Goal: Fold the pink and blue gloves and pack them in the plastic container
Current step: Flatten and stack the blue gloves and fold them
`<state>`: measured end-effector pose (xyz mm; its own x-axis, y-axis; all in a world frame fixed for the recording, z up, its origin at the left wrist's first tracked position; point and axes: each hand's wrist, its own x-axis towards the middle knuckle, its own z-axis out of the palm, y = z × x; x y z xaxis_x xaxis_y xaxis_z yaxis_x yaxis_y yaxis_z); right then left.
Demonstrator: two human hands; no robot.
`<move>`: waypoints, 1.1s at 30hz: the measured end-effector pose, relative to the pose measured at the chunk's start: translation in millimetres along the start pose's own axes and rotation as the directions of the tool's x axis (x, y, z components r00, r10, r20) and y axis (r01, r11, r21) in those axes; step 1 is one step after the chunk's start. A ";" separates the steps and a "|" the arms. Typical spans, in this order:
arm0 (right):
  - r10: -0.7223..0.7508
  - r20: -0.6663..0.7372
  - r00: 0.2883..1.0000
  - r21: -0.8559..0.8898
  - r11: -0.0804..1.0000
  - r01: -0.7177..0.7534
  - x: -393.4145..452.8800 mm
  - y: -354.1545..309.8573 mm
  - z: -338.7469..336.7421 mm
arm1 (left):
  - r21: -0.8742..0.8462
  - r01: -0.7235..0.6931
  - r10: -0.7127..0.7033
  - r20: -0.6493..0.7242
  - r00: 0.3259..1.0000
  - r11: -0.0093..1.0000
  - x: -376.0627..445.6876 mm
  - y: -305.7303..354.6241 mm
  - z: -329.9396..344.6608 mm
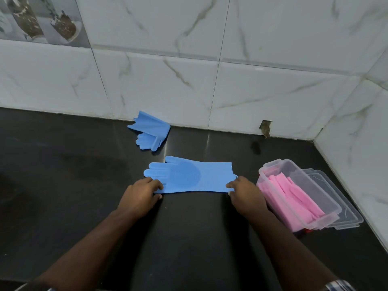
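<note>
Both grips pinch the flat blue glove's (195,177) near edge: left hand (140,194) by the fingers, right hand (245,192) at the cuff. Lifting evenly should fold it lengthwise, narrow enough for the plastic container (294,194) beside the right grip.

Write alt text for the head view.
Two bare hands, left hand and right hand, pinch the near edge of a flat blue silicone glove on a black stone counter. A second blue glove lies crumpled by the wall; folded pink gloves fill a clear plastic container.
</note>
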<state>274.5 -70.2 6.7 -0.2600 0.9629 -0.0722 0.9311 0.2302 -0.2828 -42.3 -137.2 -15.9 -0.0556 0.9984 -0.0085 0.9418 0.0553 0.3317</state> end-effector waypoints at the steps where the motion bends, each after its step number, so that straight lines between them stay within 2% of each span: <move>1: -0.007 -0.002 1.000 -0.030 1.000 0.007 2.5 -0.1 2.1 | -0.004 0.011 -0.011 -0.008 1.000 1.000 0.6 -0.7 0.8; 6: 0.000 -0.013 1.000 -0.158 0.987 -0.002 9.9 -4.1 5.7 | 0.010 0.026 -0.026 -0.006 1.000 1.000 7.2 1.7 -1.1; 11: -0.003 0.030 1.000 -0.142 0.990 0.008 7.7 0.1 17.3 | 0.022 0.019 -0.019 0.016 1.000 1.000 10.7 3.6 -5.6; 15: -0.002 0.003 1.000 -0.158 0.987 0.003 -9.1 3.5 20.3 | -0.001 -0.033 0.033 -0.016 0.999 0.999 3.0 2.5 -7.3; 19: -0.022 -0.016 1.000 -0.117 0.993 0.020 -23.1 13.1 27.9 | -0.053 -0.079 0.079 0.014 0.997 0.995 -8.2 -6.3 -1.5; 26: -0.064 -0.014 0.998 -0.161 0.985 0.061 -39.6 7.5 23.7 | -0.077 -0.139 0.140 0.012 0.990 0.987 -18.7 -12.6 -2.1; 33: -0.053 0.021 0.998 -0.090 0.994 0.055 -75.4 13.5 21.0 | -0.095 -0.205 0.210 0.046 0.977 0.974 -46.8 -18.2 -4.9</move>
<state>301.4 -142.7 -11.7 -0.3146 0.9461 -0.0771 0.9347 0.2946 -0.1988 -58.5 -185.0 -17.0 0.1589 0.9871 0.0183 0.8971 -0.1521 0.4148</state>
